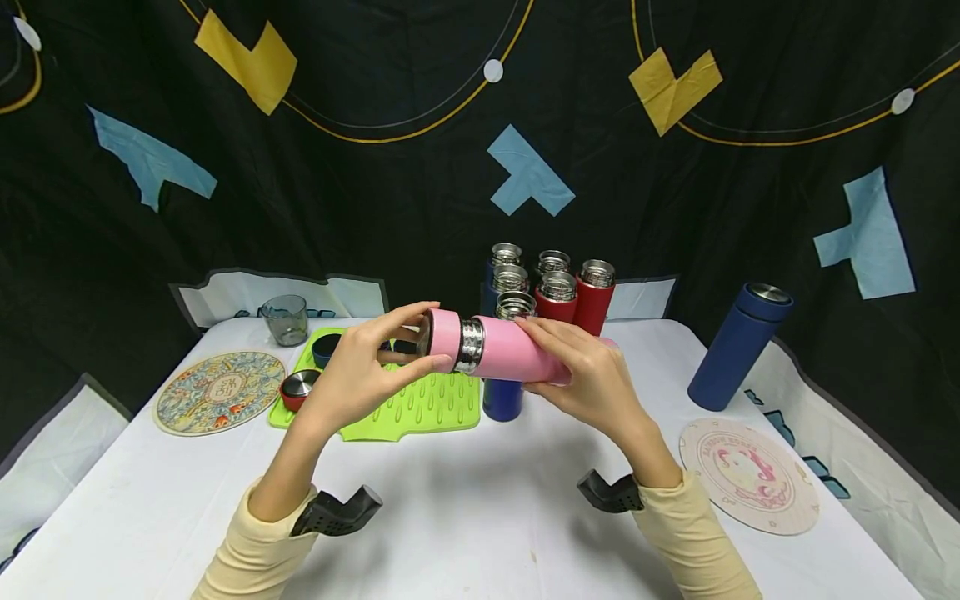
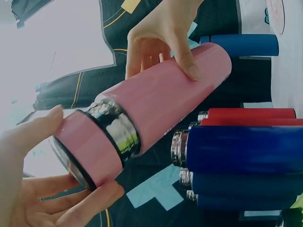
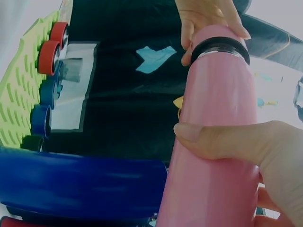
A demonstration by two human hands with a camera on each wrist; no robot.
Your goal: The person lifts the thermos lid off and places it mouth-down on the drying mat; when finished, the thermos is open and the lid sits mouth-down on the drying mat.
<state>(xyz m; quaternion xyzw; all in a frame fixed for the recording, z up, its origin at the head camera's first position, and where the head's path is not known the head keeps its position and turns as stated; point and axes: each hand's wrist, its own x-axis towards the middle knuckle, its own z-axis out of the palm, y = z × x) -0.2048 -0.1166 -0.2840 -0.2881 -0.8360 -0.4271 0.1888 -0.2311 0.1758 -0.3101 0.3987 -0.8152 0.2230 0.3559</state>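
Note:
A pink thermos bottle [image 1: 517, 350] lies sideways in the air above the table, its base toward the right. My right hand [image 1: 588, 371] grips its body, the thumb pressing across the pink surface in the right wrist view. With thumb and fingers, my left hand [image 1: 367, 362] holds the pink cap [image 2: 92, 149] at the other end. Between cap and body the shiny metal neck [image 2: 116, 127] shows. Behind the bottle stand several uncapped bottles with bare steel necks, among them a red bottle [image 1: 595, 296] and a blue bottle [image 1: 502, 400].
Loose caps, such as a red cap [image 1: 298, 385], sit on a green drying mat [image 1: 442, 404]. A clear glass [image 1: 285, 319] and a patterned round mat [image 1: 221, 392] are at the left. At the right are a capped navy bottle [image 1: 738, 350] and a pink round mat [image 1: 750, 475].

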